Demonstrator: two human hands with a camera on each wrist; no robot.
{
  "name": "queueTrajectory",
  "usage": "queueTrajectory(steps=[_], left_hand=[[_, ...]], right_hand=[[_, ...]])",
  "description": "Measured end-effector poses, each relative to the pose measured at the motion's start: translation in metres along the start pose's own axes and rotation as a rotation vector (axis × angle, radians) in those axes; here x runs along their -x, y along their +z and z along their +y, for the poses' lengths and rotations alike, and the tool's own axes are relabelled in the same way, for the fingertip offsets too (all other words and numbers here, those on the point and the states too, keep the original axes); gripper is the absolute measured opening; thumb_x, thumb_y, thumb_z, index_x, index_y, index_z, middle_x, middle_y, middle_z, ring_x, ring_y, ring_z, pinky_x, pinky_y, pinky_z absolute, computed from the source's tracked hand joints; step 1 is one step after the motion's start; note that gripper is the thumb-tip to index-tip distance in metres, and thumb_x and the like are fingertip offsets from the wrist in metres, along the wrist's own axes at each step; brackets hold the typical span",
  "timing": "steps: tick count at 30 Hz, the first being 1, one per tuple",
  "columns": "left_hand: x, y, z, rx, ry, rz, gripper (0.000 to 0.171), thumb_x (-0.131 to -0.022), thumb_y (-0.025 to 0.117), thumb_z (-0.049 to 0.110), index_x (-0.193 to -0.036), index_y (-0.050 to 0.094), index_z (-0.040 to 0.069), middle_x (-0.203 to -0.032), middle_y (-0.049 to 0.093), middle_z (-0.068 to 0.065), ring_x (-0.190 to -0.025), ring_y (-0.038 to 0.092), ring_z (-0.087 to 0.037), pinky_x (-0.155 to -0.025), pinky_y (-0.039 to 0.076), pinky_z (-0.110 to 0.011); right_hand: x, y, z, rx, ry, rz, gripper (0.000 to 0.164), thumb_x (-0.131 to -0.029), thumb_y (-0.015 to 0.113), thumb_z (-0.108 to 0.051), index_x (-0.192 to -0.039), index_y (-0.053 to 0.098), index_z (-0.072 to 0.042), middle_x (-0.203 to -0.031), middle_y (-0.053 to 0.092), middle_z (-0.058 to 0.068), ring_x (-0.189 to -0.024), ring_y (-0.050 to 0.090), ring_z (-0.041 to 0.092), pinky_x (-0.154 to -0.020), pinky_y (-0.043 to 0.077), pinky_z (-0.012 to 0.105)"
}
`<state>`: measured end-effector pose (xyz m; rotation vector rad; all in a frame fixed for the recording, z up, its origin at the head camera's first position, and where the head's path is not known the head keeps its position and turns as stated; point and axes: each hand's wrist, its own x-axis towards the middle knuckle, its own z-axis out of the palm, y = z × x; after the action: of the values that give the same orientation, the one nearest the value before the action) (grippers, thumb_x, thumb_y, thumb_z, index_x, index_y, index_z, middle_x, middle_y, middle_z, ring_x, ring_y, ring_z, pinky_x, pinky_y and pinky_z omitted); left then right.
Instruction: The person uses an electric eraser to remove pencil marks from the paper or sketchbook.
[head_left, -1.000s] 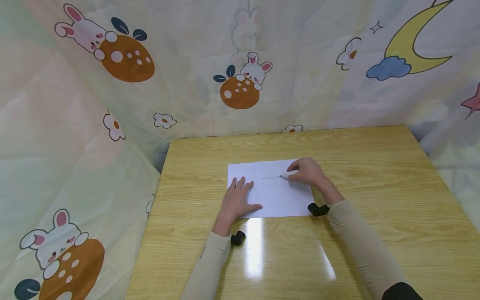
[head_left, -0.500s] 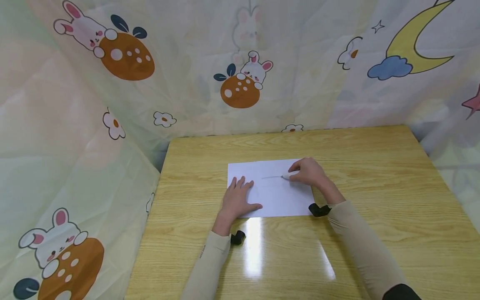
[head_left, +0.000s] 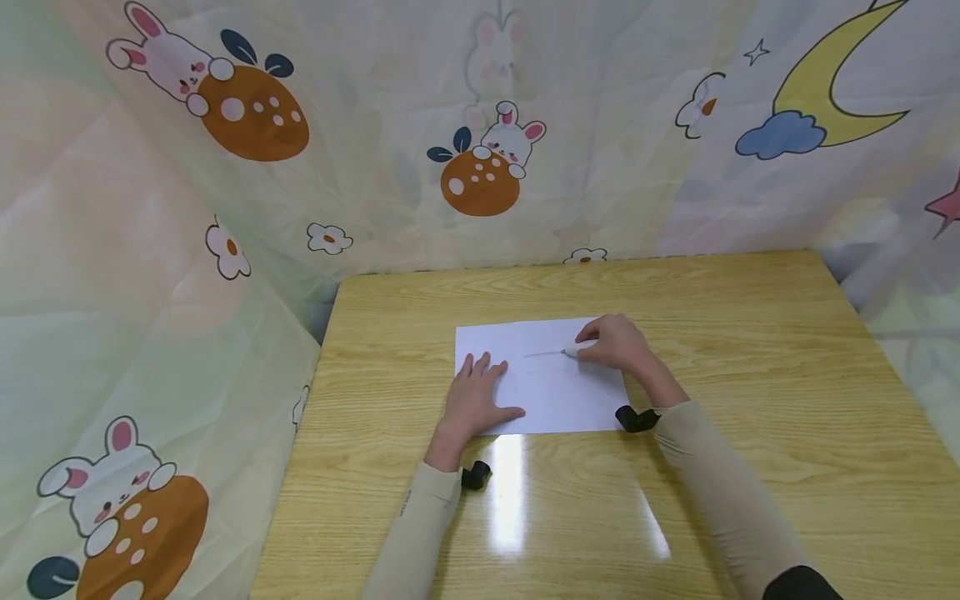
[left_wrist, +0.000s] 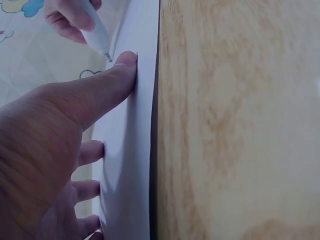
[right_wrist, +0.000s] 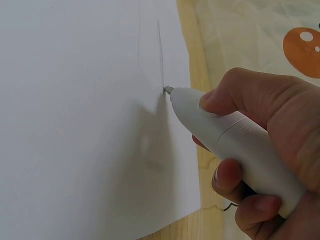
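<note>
A white sheet of paper (head_left: 555,408) lies on the wooden table. My left hand (head_left: 474,400) rests on its left part with fingers spread and the thumb (left_wrist: 107,87) near the front edge. My right hand (head_left: 613,343) grips a thick white pen-shaped tool (right_wrist: 232,135), curled round its tapered body. The tool's small grey tip (right_wrist: 168,90) meets the paper at the right end of a thin grey line (right_wrist: 160,50). A second, fainter line runs alongside it. Part of the tool's rear is hidden in the right palm.
The wooden table (head_left: 360,400) extends around the paper on all sides. Behind and to the left hangs a cloth curtain (head_left: 375,167) printed with rabbits, flowers and a moon. Black camera mounts (head_left: 636,419) sit at both wrists.
My right hand and the tool shift very slightly right, then back left, with the tip staying by the line's right end. My left hand stays in place on the paper.
</note>
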<state>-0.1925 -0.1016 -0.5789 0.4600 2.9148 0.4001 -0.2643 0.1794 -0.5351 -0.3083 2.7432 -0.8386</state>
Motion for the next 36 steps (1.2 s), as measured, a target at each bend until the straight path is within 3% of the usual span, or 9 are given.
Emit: queueTrajectory(steps=[23, 30, 36], left_hand=[[0.0006, -0.0015, -0.0003, -0.001, 0.003, -0.007, 0.090, -0.075, 0.068, 0.069, -0.148, 0.043, 0.021, -0.156, 0.029, -0.014, -0.143, 0.016, -0.042, -0.113, 0.023, -0.051], [-0.0003, -0.0003, -0.0006, -0.006, 0.005, -0.002, 0.091, -0.075, 0.068, 0.069, -0.148, 0.044, 0.021, -0.155, 0.029, -0.014, -0.143, 0.017, -0.042, -0.113, 0.023, -0.051], [-0.0006, 0.0001, -0.0010, -0.008, -0.001, -0.013, 0.091, -0.075, 0.068, 0.070, -0.149, 0.043, 0.022, -0.156, 0.029, -0.014, -0.143, 0.016, -0.041, -0.113, 0.023, -0.051]], right_hand=[[-0.0024, 0.0005, -0.0012, -0.016, -0.027, -0.014, 0.025, -0.079, 0.077, -0.020, -0.100, 0.077, -0.008, -0.098, 0.073, 0.006, -0.080, 0.062, 0.019, -0.066, 0.050, 0.034], [-0.0003, -0.0002, 0.0017, -0.025, 0.011, -0.007, 0.024, -0.078, 0.078, -0.020, -0.099, 0.077, -0.008, -0.099, 0.073, 0.006, -0.082, 0.062, 0.019, -0.067, 0.051, 0.034], [0.0000, 0.0007, -0.0006, -0.039, -0.026, -0.021, 0.024, -0.078, 0.076, -0.019, -0.100, 0.077, -0.007, -0.099, 0.073, 0.007, -0.082, 0.063, 0.019, -0.068, 0.051, 0.035]])
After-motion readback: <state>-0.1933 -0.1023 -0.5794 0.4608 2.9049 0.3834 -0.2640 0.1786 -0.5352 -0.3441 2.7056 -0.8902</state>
